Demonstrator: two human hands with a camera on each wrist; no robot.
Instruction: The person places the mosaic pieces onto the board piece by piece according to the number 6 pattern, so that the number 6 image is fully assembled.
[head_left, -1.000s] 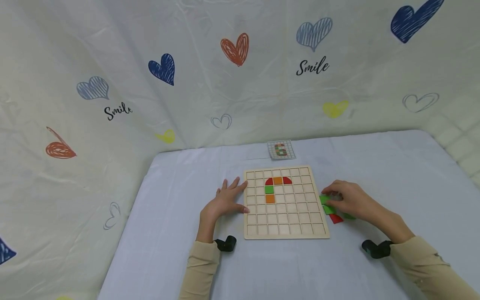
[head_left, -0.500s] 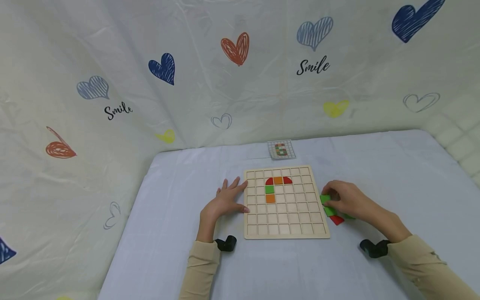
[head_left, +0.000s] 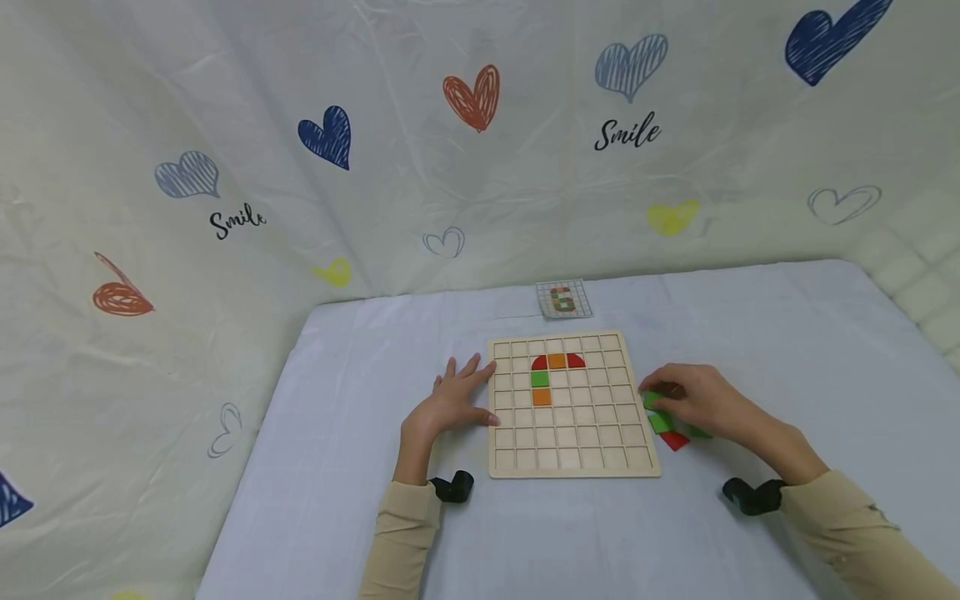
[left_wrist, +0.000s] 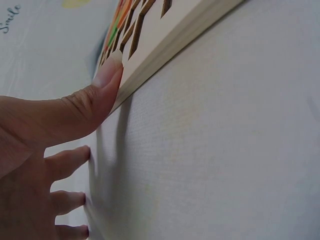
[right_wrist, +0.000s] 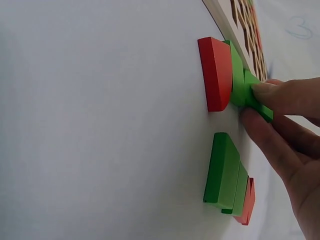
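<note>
A wooden grid board [head_left: 592, 437] lies on the white cloth, with red, orange and green pieces set in its upper left cells. Against the board's left edge rests my left hand [head_left: 448, 400], fingers spread; in the left wrist view its thumb [left_wrist: 107, 75] presses the rim. Beside the right edge, my right hand [head_left: 701, 402] pinches a green block [right_wrist: 254, 104] between thumb and fingers. Another green block [right_wrist: 236, 75] and a red block [right_wrist: 215, 75] with a curved side lie right up against it.
A small printed pattern card [head_left: 564, 300] lies behind the board. More green blocks [right_wrist: 225, 172] and a red one [right_wrist: 247, 202] lie near my right hand, partly hidden by it in the head view. A heart-printed curtain [head_left: 480, 183] hangs beyond the table.
My right hand has shifted only slightly over the loose blocks, and the green and red blocks there have moved a little. My left hand stays at the board's edge.
</note>
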